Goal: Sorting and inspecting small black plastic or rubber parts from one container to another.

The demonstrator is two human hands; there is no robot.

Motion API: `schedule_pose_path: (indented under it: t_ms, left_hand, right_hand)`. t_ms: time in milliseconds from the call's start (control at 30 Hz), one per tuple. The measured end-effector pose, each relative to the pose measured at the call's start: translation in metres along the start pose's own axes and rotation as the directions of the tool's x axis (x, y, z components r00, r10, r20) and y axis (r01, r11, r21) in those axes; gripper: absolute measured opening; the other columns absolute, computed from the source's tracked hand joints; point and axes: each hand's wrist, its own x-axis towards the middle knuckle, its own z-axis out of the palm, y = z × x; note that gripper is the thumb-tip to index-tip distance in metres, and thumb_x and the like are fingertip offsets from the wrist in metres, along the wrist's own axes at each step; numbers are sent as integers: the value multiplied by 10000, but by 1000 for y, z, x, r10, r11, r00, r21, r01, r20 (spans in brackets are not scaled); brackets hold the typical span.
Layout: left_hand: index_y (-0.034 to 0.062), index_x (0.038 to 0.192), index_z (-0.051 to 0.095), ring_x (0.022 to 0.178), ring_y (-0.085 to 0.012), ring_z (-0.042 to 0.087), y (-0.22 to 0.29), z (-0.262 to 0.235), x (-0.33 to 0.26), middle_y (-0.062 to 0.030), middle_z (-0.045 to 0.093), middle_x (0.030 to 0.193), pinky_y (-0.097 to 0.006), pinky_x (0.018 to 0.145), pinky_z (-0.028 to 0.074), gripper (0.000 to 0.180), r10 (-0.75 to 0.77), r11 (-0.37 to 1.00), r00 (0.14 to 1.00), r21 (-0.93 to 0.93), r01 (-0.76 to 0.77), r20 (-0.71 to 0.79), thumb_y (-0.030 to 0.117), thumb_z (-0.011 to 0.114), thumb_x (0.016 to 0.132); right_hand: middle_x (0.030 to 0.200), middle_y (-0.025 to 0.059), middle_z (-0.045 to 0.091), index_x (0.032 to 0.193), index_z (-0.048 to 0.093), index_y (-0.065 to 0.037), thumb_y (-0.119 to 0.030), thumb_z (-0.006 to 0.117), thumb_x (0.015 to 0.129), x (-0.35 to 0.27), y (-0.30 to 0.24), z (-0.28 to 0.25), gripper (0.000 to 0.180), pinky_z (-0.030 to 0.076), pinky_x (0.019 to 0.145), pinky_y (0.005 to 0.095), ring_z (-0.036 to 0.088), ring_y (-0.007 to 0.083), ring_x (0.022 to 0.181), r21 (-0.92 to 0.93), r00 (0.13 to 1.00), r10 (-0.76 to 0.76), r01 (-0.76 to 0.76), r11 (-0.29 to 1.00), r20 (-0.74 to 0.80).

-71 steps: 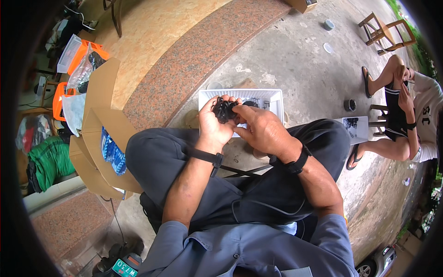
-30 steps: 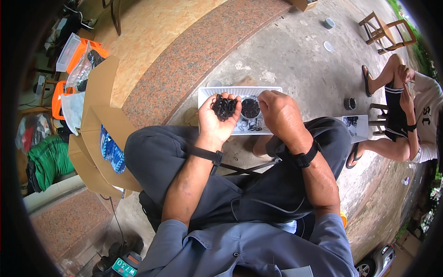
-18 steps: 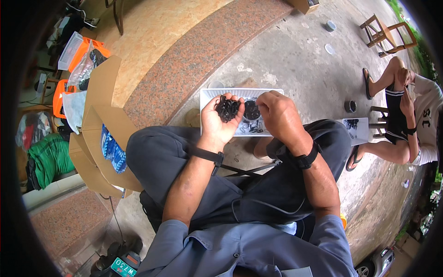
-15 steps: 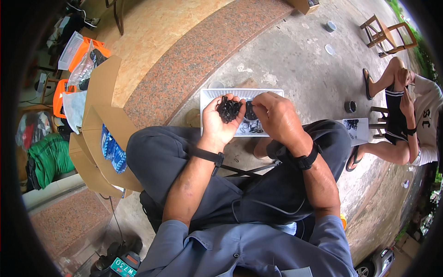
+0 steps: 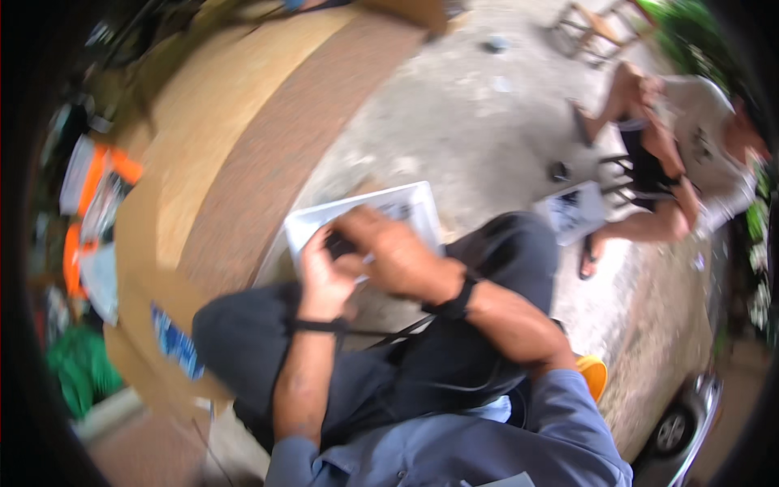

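Observation:
My left hand [image 5: 320,277] is cupped, palm up, around a clump of small black pieces [image 5: 339,246]; motion blur hides their exact kind. Over that palm reaches my right hand [image 5: 402,256], its fingers at the clump and smeared, so whether they grip a piece does not show. Both hands are above the near part of a white plastic basket [image 5: 434,215], and they cover much of what lies in it.
An open cardboard box [image 5: 138,284] with blue packets stands at my left, near orange crates [image 5: 75,260]. To the right a person [image 5: 690,146] sits beside a white tray [image 5: 596,215] holding dark pieces. A wooden chair [image 5: 600,28] stands farther back.
My right hand has come left from over the basket onto the pieces in my left hand. The whole view has turned and blurred, shifting the surroundings leftward.

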Motion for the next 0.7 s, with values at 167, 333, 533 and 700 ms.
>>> schedule_pose_path:
  t_ms: [167, 333, 533, 700]
  left_hand:
    - [25, 1281, 519, 1215, -299, 552, 2, -6, -5, -153, 572, 1293, -463, 1051, 436, 454, -93, 994, 996, 56, 92, 5, 338, 494, 953]
    - [33, 1201, 573, 1166, -278, 573, -3, 3, -3, -140, 600, 1218, -443, 1014, 450, 369, -88, 995, 996, 36, 88, 3, 309, 479, 975]
    - [33, 1184, 577, 1164, -272, 570, -6, 24, -18, -136, 605, 1191, -430, 1009, 443, 377, -98, 990, 995, 103, 98, 2, 330, 480, 974]
    - [42, 1163, 588, 1161, -265, 568, -3, 12, -14, -133, 605, 1186, -437, 1014, 437, 356, -93, 994, 994, 68, 89, 52, 325, 486, 974]
  right_hand:
    - [927, 156, 565, 939, 572, -15, -115, 705, 687, -3, 15, 20, 303, 510, 677, 436, 624, 350, 774, -73, 984, -159, 153, 986, -83]
    - [871, 149, 575, 871, 602, 12, -97, 659, 719, -6, 17, 17, 196, 522, 651, 405, 625, 318, 744, -211, 981, -173, 152, 965, -84]
    - [845, 153, 573, 862, 622, 20, -114, 627, 744, -9, 21, 28, 179, 518, 652, 407, 616, 318, 749, -252, 975, -202, 175, 952, -88]
    - [837, 148, 571, 835, 609, 10, -108, 633, 742, -8, 10, 21, 153, 509, 645, 409, 610, 317, 752, -199, 965, -236, 209, 957, -119]
